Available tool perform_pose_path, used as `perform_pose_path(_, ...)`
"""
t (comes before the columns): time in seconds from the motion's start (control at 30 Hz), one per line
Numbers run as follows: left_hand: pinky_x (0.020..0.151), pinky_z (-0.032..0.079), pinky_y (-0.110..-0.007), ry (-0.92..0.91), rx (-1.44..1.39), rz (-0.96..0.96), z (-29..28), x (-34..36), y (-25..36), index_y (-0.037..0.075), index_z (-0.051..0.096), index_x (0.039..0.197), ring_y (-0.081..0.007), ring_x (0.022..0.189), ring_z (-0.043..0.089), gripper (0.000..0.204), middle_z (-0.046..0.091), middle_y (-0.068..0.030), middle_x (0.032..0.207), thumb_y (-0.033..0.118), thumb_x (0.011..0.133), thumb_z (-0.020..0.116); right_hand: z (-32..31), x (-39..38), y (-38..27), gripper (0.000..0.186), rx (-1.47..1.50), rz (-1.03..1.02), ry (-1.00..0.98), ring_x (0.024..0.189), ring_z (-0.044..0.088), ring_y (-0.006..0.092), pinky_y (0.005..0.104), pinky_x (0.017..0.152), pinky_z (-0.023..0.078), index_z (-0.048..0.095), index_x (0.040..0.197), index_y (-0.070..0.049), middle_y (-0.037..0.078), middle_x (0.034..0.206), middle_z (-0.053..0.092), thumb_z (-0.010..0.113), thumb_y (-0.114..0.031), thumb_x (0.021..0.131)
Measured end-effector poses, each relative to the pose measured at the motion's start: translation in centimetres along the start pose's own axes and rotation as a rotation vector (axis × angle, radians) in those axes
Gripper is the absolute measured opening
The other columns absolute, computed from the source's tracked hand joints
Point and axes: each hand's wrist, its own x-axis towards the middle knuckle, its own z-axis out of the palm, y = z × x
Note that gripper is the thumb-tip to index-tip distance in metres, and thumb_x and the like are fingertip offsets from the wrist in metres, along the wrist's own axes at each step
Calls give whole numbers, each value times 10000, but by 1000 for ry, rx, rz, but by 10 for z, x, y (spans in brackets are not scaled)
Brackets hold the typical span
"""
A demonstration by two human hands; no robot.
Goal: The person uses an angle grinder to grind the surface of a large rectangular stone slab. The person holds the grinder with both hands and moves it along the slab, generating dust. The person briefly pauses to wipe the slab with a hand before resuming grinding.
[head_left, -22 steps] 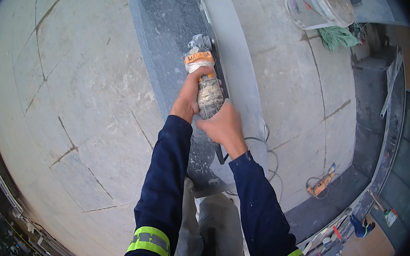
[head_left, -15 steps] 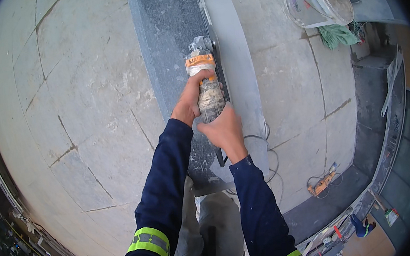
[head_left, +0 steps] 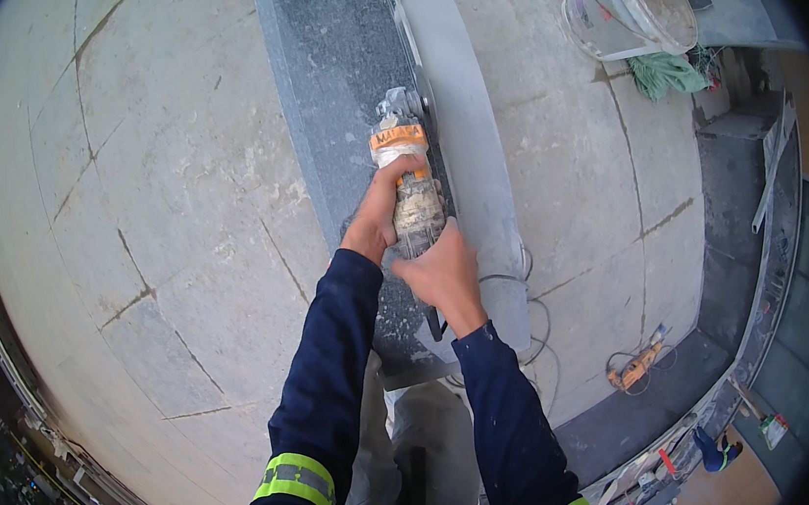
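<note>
An angle grinder [head_left: 416,202], dusty with an orange band round its front, lies lengthwise between my two hands. My left hand [head_left: 381,204] is wrapped round its body just behind the band. Farther back, my right hand [head_left: 446,273] grips the rear of the same tool. The grinder's head is at the right edge of a long dark grey stone slab [head_left: 329,53], by a narrow groove. A paler grey strip [head_left: 455,79] runs along the right of that edge. The disc is mostly hidden by the head. A cord trails from the tool's rear end.
At the upper right stands a whitish bucket [head_left: 597,15] beside a green cloth [head_left: 667,74]. An orange power tool [head_left: 639,366] lies on the lower right floor near a dark stone ledge [head_left: 628,411]. Loops of cable [head_left: 542,322] lie right of the slab. Large pale floor slabs [head_left: 186,236] spread to the left.
The grinder and both my hands have shifted slightly back toward me along the slab's edge. My grip has stayed the same.
</note>
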Motion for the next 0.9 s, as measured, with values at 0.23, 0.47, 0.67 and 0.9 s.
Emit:
perform_pose_path(0.23,615,580,-405,4,28,46,6,32,46,34,490,1145,-273,667,662,501,634,-154,818,324,783,680,-14,39,-40,642,-38,-15,-64,966,652,418,425,838,529,502,1082,97,288,1003,650,798,-241,624)
perform_pose_path(0.47,594,582,-405,41,11,1,9,22,39,33,486,1152,-269,659,666,476,633,-159,827,299,800,666,-3,36,-24,561,-28,-35,13,892,684,368,402,762,539,577,982,88,255,913,675,795,-241,583)
perform_pose_path(0.67,599,579,-406,52,-4,-22,8,-1,7,43,491,1142,-270,672,666,496,627,-146,839,319,778,685,-3,4,-7,555,-9,0,22,891,678,378,410,756,534,551,994,86,256,906,668,783,-223,596)
perform_pose_path(0.9,600,578,-400,16,8,23,6,22,32,30,506,1119,-266,661,665,471,637,-150,811,327,791,668,-2,33,-18,561,-20,-60,24,877,683,365,405,752,537,568,1001,79,241,913,675,786,-239,594)
